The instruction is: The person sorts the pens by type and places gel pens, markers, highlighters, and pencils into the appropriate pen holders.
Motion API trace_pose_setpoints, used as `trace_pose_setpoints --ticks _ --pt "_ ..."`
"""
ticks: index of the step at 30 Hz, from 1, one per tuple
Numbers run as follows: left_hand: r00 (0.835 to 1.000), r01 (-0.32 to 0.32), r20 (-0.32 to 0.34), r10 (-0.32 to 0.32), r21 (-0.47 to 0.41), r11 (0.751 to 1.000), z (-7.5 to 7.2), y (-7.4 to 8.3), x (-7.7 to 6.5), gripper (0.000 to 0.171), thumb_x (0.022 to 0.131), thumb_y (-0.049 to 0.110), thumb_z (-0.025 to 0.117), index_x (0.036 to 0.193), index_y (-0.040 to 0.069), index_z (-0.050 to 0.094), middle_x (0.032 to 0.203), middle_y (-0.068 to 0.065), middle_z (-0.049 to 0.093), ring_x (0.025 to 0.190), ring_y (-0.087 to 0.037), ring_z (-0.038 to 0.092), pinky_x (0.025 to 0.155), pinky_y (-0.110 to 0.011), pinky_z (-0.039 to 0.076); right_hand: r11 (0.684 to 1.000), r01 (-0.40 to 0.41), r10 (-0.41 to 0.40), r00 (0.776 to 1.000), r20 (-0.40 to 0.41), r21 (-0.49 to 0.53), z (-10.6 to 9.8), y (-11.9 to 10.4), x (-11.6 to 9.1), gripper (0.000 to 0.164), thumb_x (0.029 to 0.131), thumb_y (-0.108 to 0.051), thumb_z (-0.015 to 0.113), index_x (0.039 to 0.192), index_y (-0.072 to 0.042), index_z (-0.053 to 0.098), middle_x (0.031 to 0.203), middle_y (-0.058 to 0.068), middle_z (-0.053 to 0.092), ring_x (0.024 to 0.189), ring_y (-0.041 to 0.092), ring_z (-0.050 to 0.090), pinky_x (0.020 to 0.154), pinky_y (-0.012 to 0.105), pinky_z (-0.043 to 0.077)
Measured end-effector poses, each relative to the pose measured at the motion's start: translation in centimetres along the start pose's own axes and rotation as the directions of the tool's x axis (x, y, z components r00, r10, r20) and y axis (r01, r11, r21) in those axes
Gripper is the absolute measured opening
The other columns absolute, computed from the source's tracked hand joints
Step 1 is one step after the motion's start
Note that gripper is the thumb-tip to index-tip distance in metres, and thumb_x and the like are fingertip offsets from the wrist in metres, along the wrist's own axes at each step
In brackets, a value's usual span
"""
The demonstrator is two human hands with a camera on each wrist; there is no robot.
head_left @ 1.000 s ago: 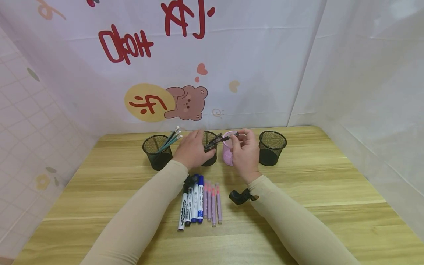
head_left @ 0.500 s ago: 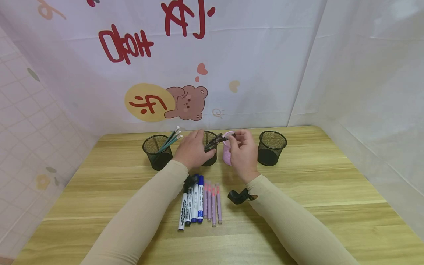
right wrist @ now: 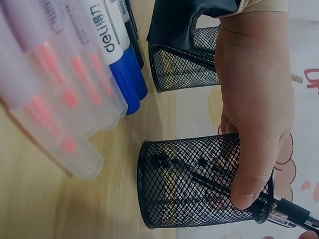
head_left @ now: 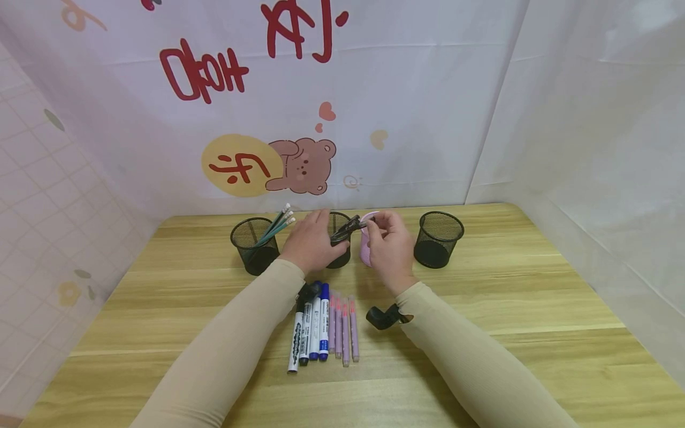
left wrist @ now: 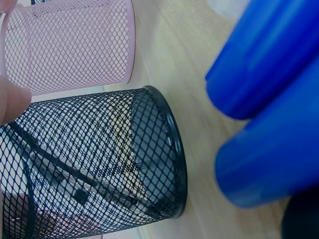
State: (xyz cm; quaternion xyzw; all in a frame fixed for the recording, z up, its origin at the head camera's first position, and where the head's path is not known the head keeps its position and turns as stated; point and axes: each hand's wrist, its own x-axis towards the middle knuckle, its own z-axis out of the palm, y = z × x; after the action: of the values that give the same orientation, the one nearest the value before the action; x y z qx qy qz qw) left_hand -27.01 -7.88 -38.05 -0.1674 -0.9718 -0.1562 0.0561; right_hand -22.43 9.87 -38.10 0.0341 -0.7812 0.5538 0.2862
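Note:
My left hand (head_left: pixel 310 242) grips a black mesh pen holder (head_left: pixel 338 259), second from the left in the row, with the thumb over its near wall. Several dark pens (left wrist: pixel 60 172) lean inside it, visible through the mesh in the left wrist view. My right hand (head_left: pixel 392 252) pinches the upper end of a black pen (right wrist: pixel 294 213) that slants out over the holder's rim. Only fingertips (right wrist: pixel 309 235) of this hand show in the right wrist view. Partly behind it stands a pink mesh pen holder (head_left: pixel 365 252).
At the left, a black mesh holder (head_left: pixel 255 257) contains several green pencils (head_left: pixel 275 230) with white erasers. Another black mesh holder (head_left: pixel 439 249) stands at the right. Whiteboard markers (head_left: pixel 314 336) and lilac pens (head_left: pixel 345 339) lie side by side on the wooden table (head_left: pixel 481 297), between my forearms.
My right hand has moved slightly left and down, sliding the pen further into the black holder. My left hand has stayed in place on that holder.

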Motion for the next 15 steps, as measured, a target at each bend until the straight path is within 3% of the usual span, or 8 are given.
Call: trace_pose_setpoints --ticks 8,15 --pt "1.000 0.009 0.011 -0.009 -0.002 1.000 0.03 -0.08 0.04 0.095 0.094 0.063 0.065 0.162 0.004 0.034 0.165 -0.014 0.042 0.154 -0.030 0.039 0.128 -0.051 0.033 0.998 -0.032 0.032 0.999 -0.003 -0.060 0.23 -0.04 0.00 0.014 0.100 -0.013 0.071 0.110 -0.003 0.069 0.104 0.015 0.078 0.082 0.030 0.077 0.067 0.027 0.058" --pt "1.000 0.001 0.005 -0.001 -0.004 1.000 -0.02 -0.06 0.02 0.093 0.094 0.062 0.066 0.160 0.003 0.036 0.161 -0.014 0.045 0.151 -0.030 0.042 0.126 -0.050 0.036 0.995 -0.004 0.003 1.000 -0.009 -0.097 0.41 -0.06 -0.05 0.012 0.099 -0.014 0.072 0.107 -0.005 0.072 0.104 0.013 0.076 0.085 0.027 0.078 0.075 0.041 0.062"
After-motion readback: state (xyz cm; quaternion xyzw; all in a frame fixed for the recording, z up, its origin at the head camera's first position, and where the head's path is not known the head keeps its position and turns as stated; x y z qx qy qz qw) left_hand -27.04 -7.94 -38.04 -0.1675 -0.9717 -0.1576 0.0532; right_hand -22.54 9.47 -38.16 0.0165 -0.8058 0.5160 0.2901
